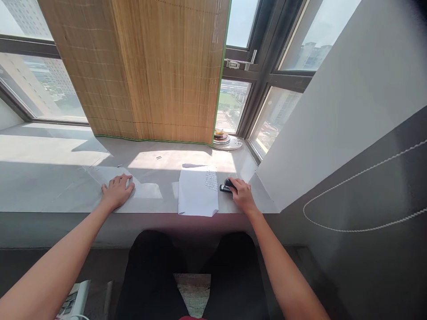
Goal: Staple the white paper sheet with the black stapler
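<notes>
Plates (221, 141) stand stacked on the windowsill (26, 191), beyond our right hand (243, 192) and slightly to its left, tucked into the window corner; the broadest lies lowest, and something yellowish rests on top, too small for us to make out. Our right hand is grasping a black stapler (227, 186), fingers curled over it, with one end sticking out to the left of our grip. Just beside that end, between our two hands, lies a white paper sheet (196, 195), printed with a block of dark marks in its upper right part, its near edge slightly over the sill's front edge. Our left hand (118, 192) is released, palm down and fingers spread, resting on a pale sheet (96, 173) and holding nothing. Both our forearms reach forward from the lower corners and slant inward, with our dark-clad knees between them, below the sill. Beyond our left hand and to its right, a pair of small dark strips (159, 157) lies on the sunlit part of the sill. Farther off, past both hands, we see a bamboo blind (173, 80) hanging before the window, its lower edge left of the plates.
</notes>
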### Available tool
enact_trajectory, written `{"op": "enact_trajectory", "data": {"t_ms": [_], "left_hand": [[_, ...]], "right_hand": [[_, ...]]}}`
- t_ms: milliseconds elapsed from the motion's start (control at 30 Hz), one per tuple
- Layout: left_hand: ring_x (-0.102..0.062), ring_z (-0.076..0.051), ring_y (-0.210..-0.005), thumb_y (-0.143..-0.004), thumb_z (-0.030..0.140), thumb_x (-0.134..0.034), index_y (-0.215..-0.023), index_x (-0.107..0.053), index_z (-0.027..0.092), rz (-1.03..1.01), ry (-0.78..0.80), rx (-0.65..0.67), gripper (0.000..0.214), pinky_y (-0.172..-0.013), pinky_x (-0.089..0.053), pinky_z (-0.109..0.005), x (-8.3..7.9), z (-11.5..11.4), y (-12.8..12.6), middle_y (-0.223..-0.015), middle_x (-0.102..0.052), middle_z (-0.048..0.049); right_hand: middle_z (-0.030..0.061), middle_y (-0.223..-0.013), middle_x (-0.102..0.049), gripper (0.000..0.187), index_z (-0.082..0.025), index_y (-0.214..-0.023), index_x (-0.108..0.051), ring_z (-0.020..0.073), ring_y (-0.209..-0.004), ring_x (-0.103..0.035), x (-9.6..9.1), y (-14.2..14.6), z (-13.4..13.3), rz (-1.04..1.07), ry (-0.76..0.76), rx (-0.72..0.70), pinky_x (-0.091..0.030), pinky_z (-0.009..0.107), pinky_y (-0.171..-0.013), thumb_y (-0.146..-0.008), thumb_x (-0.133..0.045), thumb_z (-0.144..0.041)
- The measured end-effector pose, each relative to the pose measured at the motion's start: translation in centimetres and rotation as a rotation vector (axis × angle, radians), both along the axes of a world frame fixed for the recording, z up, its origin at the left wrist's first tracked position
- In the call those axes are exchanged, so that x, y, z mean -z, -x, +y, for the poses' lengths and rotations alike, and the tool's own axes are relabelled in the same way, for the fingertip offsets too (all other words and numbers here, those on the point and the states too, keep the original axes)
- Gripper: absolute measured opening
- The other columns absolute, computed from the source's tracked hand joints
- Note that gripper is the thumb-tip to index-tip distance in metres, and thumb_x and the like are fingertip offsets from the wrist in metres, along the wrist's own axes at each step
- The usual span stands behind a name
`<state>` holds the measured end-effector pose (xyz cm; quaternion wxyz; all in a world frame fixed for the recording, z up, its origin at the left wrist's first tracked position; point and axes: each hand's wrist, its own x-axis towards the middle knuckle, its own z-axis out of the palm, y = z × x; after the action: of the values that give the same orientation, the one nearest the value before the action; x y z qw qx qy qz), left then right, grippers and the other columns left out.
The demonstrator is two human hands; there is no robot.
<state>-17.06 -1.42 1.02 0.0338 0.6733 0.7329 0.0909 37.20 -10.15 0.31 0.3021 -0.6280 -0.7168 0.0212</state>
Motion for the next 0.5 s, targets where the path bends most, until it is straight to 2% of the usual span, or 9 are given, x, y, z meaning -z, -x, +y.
{"op": "enact_trajectory", "data": {"t_ms": [167,333,400,500], "left_hand": [[-0.041,-0.046,-0.148,-0.102,0.051,-0.029,-0.150,-0.051,0.020,0.006,-0.006,0.002,0.061,-0.118,-0.026,-0.077,0.0,0.0,0.1,-0.165,-0.042,-0.0224],[-0.040,-0.046,-0.149,-0.103,0.049,-0.028,-0.149,-0.050,0.018,0.010,-0.009,0.015,0.060,-0.116,-0.026,-0.078,-0.1,-0.2,-0.2,-0.163,-0.042,-0.0259],[-0.039,-0.046,-0.149,-0.104,0.048,-0.027,-0.150,-0.049,0.018,0.007,-0.006,0.014,0.059,-0.117,-0.026,-0.078,-0.1,-0.3,-0.4,-0.165,-0.041,-0.0255],[-0.036,-0.045,-0.152,-0.105,0.045,-0.025,-0.150,-0.049,0.015,-0.007,-0.007,0.013,0.059,-0.116,-0.024,-0.080,-0.1,-0.5,-0.4,-0.166,-0.038,-0.0263]], "right_hand": [[0.0139,-0.136,-0.064,0.052,-0.027,-0.153,-0.054,0.0339,-0.124,-0.055,1.0,0.9,-0.3,-0.033,-0.104,0.102,-0.038,0.052,-0.106,-0.101,-0.049,-0.023],[0.0144,-0.125,-0.065,0.040,-0.022,-0.136,-0.063,0.0320,-0.119,-0.057,1.5,0.2,0.2,0.152,-0.156,0.032,-0.047,0.047,-0.103,-0.096,-0.053,-0.023],[0.0151,-0.122,-0.065,0.035,-0.020,-0.126,-0.065,0.0322,-0.117,-0.059,1.8,-0.3,0.5,0.236,-0.187,0.080,-0.049,0.047,-0.102,-0.092,-0.061,-0.028],[0.0136,-0.112,-0.068,0.033,-0.019,-0.113,-0.068,0.0322,-0.107,-0.063,2.1,-0.9,1.0,0.324,-0.145,0.163,-0.052,0.047,-0.097,-0.087,-0.068,-0.039]]}}
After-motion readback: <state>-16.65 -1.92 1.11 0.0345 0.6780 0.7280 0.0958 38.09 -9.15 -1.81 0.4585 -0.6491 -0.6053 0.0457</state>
